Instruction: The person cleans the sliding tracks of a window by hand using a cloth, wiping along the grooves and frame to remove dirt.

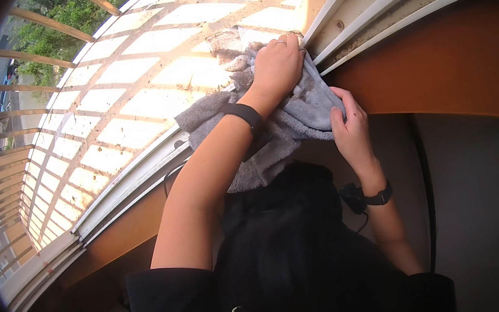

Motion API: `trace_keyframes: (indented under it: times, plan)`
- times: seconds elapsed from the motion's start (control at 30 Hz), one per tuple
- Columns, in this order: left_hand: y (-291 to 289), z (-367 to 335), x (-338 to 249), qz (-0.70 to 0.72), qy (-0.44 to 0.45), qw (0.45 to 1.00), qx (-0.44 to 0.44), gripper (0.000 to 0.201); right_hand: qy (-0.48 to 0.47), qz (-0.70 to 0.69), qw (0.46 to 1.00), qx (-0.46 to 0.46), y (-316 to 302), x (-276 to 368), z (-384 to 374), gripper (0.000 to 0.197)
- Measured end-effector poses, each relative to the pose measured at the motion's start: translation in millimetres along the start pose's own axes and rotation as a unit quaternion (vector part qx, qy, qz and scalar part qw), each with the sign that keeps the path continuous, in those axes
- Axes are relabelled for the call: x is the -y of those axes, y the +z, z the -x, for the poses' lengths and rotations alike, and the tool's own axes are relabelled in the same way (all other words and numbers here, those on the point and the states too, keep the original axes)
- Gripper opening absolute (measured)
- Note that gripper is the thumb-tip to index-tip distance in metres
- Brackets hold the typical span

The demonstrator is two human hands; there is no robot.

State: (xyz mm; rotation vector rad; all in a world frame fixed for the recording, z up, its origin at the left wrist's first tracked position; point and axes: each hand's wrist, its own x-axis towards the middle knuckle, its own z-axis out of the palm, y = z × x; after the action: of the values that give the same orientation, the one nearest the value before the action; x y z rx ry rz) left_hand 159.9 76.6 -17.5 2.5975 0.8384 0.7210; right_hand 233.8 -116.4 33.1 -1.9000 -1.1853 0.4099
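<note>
A grey towel (pixel 271 128) with dark dirt smudges lies bunched across the white window track (pixel 131 176). Part of it spreads over the sunlit ledge beyond. My left hand (pixel 278 66) is closed on the towel's upper part, fingers bent down at the track's corner. Lower and to the right, my right hand (pixel 350 122) pinches the towel's edge between thumb and fingers. The cloth hangs stretched between both hands, and some folds droop toward my body. Fingertips of the left hand are partly hidden.
A white sliding frame (pixel 394 1) with dirt in its grooves runs to the upper right. Below it is an orange-brown wooden sill (pixel 440 59). Outside, brown railing bars (pixel 52 21) cast grid shadows on a dirt-speckled ledge (pixel 154 70). A thin cable hangs near my left forearm.
</note>
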Motion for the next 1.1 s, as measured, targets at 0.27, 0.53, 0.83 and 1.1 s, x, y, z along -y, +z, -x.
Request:
trace_keyframes:
  times: [0.27,0.53,0.83,1.1]
  plan:
    - [-85,74,61,-0.053,-0.157,0.98,0.107,0.019,-0.027,-0.103,0.989,0.102,50,31,8,0.026]
    - [-221,58,44,0.266,-0.228,0.917,-0.192,0.024,-0.131,-0.151,0.979,-0.05,82,97,-60,0.024]
    - [-326,7,-14,0.361,-0.153,0.886,-0.247,0.019,-0.354,-0.093,0.925,-0.099,90,172,-131,0.029]
    - [-363,-34,-1,0.606,-0.066,0.749,-0.261,0.026,-0.313,-0.16,0.923,0.156,88,178,-120,0.119]
